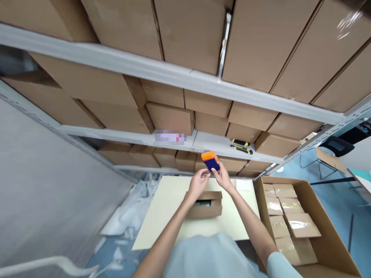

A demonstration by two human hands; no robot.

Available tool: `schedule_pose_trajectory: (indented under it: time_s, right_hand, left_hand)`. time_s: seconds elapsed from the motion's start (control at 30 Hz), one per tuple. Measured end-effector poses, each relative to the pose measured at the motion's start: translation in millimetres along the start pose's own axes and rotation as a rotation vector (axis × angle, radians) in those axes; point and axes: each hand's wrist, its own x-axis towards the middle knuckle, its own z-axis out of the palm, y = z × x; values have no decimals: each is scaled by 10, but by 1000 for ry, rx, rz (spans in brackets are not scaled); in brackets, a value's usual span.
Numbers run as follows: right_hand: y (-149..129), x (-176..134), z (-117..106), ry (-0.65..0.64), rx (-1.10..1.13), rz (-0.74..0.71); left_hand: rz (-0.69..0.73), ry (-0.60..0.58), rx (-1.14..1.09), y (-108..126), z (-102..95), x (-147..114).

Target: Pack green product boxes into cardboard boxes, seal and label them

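Right hand (222,175) gripping orange-and-blue rectangular case (212,163), dial centre, left hand (199,181) adjacent, grip indeterminable; 6 o'clock, open brown cardboard box (207,211) containing green item (205,202); 4 o'clock, large brown cardboard carton (323,210) holding taped boxes (291,205).

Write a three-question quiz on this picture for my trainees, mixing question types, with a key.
1. Which colours show on the item in the right hand?
A) red and green
B) orange and dark blue
C) white and pink
2. True or false: two yellow-and-black cutters lie on a shelf.
3. Fill in: the large carton holding smaller boxes stands to the person's ____ of the table.

Key: 1 B; 2 true; 3 right.
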Motion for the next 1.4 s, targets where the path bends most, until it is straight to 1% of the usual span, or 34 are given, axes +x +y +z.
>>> schedule_pose_trajectory:
  time_s: [0.1,0.2,0.3,0.4,0.47,0.5,0.53,0.57,0.67,0.7,0.8,0.87,0.93,1.03,1.17,1.3,1.4]
  right_hand:
    - [16,-710,208,18,247,58]
    - [-25,-1226,318,3,372,175]
    - [-46,-1501,331,-41,443,274]
    - [-41,-1613,307,-96,483,325]
    - [-39,-1655,290,-138,471,322]
    - [-41,-1675,281,-153,444,311]
    - [-44,-1698,270,-164,398,294]
    - [-48,-1722,256,-173,334,271]
    - [-58,-1791,196,-210,76,162]
    - [-57,-1805,170,-231,-8,113]
    - [-37,-1812,85,-284,-183,-46]
    - [-16,-1799,32,-312,-254,-116]
    - [1,-1786,-14,-343,-307,-158]
    - [10,-1779,-70,-379,-365,-206]
    - [3,-1786,-121,-393,-419,-250]
    - [5,-1794,-153,-390,-434,-273]
    - [16,-1803,-176,-402,-421,-274]
  left_hand:
    - [-102,-1,-98,-73,65,-552]
    - [-183,2,-106,-104,81,-1003]
    - [-212,-13,-85,-121,67,-1295]
    - [-204,-61,-95,-139,18,-1444]
    - [-184,-118,-81,-139,-48,-1485]
    - [-173,-133,-56,-129,-93,-1493]
    - [-163,-123,-22,-110,-145,-1491]
    - [-151,-88,17,-79,-204,-1482]
    - [-72,95,101,70,-400,-1418]
    - [-28,121,117,128,-466,-1389]
    - [91,87,165,272,-636,-1305]
    - [134,48,180,323,-713,-1271]
    - [158,23,192,340,-758,-1260]
    - [191,21,213,338,-784,-1271]
    - [245,-7,244,322,-791,-1292]
    - [238,-38,311,291,-794,-1309]
    - [226,-59,321,258,-786,-1331]
